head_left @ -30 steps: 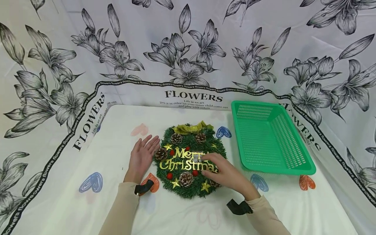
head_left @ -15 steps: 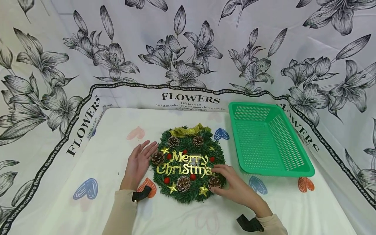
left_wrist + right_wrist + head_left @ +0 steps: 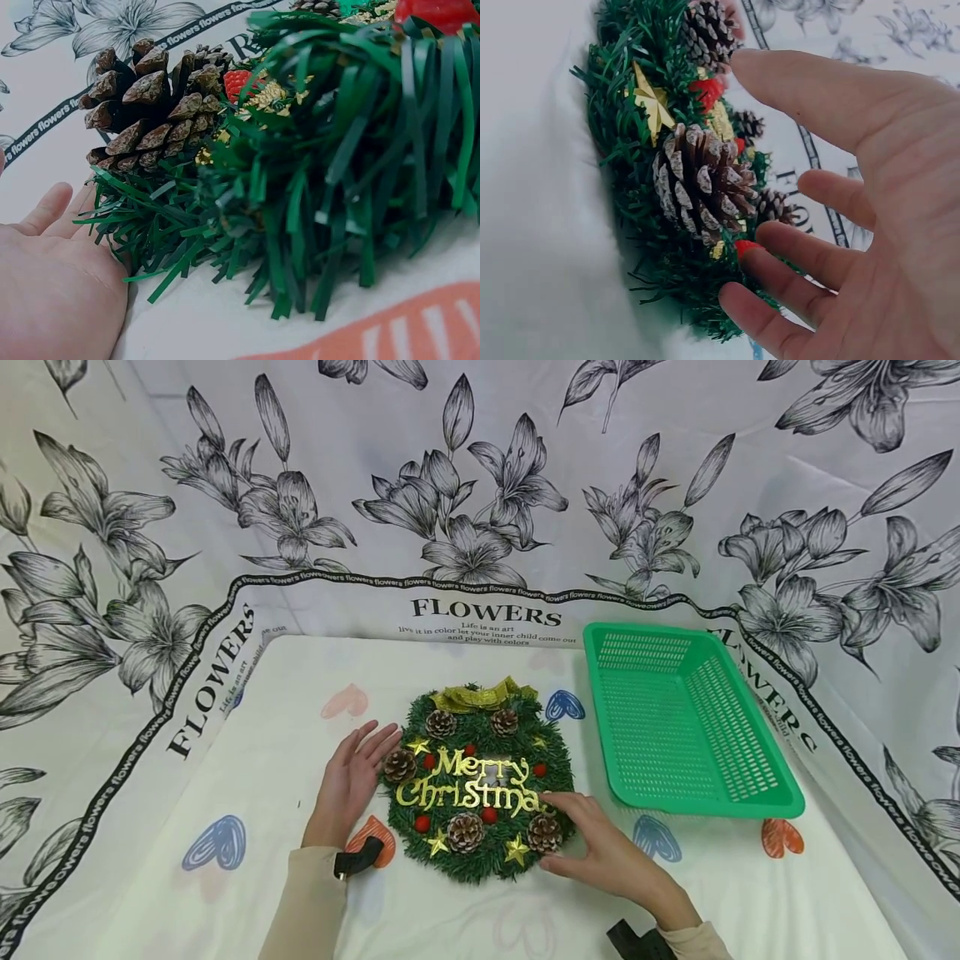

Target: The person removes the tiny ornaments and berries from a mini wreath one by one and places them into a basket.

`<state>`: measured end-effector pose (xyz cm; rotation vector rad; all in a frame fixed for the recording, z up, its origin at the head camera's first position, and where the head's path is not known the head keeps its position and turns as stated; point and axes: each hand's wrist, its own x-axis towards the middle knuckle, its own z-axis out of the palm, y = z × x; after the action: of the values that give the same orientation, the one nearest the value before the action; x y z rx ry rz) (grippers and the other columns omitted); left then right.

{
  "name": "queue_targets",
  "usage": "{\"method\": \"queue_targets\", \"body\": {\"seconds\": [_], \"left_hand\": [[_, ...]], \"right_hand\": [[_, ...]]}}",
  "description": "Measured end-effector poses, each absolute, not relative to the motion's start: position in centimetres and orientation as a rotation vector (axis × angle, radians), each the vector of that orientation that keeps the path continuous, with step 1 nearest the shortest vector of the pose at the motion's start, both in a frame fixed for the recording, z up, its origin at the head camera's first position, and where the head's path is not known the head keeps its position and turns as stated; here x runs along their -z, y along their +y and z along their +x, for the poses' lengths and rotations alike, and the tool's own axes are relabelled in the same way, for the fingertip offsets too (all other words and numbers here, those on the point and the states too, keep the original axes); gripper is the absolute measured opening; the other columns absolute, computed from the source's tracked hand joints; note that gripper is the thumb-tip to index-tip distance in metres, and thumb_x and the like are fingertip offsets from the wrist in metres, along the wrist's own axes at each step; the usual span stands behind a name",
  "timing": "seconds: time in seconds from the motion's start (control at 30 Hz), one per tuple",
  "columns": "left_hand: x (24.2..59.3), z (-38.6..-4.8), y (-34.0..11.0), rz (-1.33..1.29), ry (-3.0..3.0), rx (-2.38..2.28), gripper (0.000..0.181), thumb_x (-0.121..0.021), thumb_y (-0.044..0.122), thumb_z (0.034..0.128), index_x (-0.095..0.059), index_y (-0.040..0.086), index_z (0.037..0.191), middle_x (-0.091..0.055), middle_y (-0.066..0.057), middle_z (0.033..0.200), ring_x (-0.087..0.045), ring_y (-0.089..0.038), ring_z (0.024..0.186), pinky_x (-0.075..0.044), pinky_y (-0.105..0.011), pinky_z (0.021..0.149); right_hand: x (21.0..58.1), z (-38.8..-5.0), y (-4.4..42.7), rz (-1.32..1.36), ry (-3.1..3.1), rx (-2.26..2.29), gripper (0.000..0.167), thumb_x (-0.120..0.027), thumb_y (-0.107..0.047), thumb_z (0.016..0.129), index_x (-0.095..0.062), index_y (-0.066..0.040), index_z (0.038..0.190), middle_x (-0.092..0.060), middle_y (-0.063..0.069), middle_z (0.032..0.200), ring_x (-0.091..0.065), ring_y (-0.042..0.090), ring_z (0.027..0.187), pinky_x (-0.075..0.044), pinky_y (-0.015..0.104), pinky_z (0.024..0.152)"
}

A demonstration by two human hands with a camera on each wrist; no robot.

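A green tinsel Christmas wreath (image 3: 480, 862) lies on the white cloth, with a gold bow (image 3: 480, 697), pine cones, gold stars, red berries and a gold "Merry Christmas" sign (image 3: 472, 793). At its left edge my left hand (image 3: 347, 789) stands palm-in with straight fingers; in the left wrist view the palm (image 3: 60, 285) meets the tinsel beside a pine cone (image 3: 150, 105). By the lower right, my right hand (image 3: 611, 852) spreads its thumb and fingers about another pine cone (image 3: 701, 180). The right wrist view shows a gap between fingers and cone.
An open green plastic basket (image 3: 693, 735) stands right of the wreath. Behind the table hangs a white curtain (image 3: 495, 560) printed with black flowers. Colored hearts pattern the tablecloth (image 3: 292, 760).
My right hand has moved off the sign's lettering, down and right to the lower-right pine cone. The left hand stays beside the wreath. The view has shifted slightly.
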<state>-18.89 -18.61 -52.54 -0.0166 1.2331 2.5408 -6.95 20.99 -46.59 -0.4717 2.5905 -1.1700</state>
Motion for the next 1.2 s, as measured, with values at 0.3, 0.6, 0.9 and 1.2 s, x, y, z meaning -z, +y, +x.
{"method": "queue_targets", "body": {"seconds": [0.3,0.6,0.9,1.2], "left_hand": [[52.5,-19.0,-18.7,0.005,1.249,-2.54,0.061,-0.024,0.042,0.1129,-0.006,0.012,0.163,-0.02,-0.017,0.169,-0.046,-0.016,0.145,-0.043,-0.02,0.103],[52.8,-18.6,-18.6,0.002,1.32,-2.485,0.062,-0.021,0.044,0.1128,-0.006,0.012,0.164,-0.021,-0.014,0.169,-0.043,-0.015,0.147,-0.038,-0.021,0.109],[52.8,-18.6,-18.5,0.01,1.339,-2.475,0.062,-0.021,0.043,0.1129,-0.006,0.01,0.163,-0.019,-0.017,0.169,-0.036,-0.02,0.152,-0.044,-0.019,0.094],[52.5,-18.9,-18.5,0.008,1.349,-2.469,0.062,-0.023,0.044,0.1127,-0.007,0.012,0.164,-0.018,-0.016,0.17,-0.037,-0.018,0.151,-0.043,-0.019,0.099]], "right_hand": [[47.1,-7.0,21.1,-0.561,2.591,1.107,0.071,-0.076,-0.042,0.091,-0.046,-0.021,0.151,-0.049,0.0,0.151,-0.047,0.029,0.139,-0.05,0.053,0.104],[47.6,-6.5,20.9,-0.691,2.65,1.001,0.066,-0.079,-0.019,0.089,-0.051,-0.019,0.148,-0.051,0.003,0.148,-0.047,0.027,0.135,-0.051,0.047,0.103],[47.7,-6.8,20.6,-0.665,2.695,1.007,0.053,-0.076,-0.017,0.091,-0.058,-0.019,0.141,-0.056,-0.003,0.139,-0.053,0.021,0.128,-0.053,0.041,0.101],[47.9,-7.2,20.5,-0.674,2.754,1.018,0.047,-0.076,-0.017,0.09,-0.063,-0.019,0.136,-0.06,-0.007,0.133,-0.057,0.016,0.122,-0.055,0.036,0.098]]}}
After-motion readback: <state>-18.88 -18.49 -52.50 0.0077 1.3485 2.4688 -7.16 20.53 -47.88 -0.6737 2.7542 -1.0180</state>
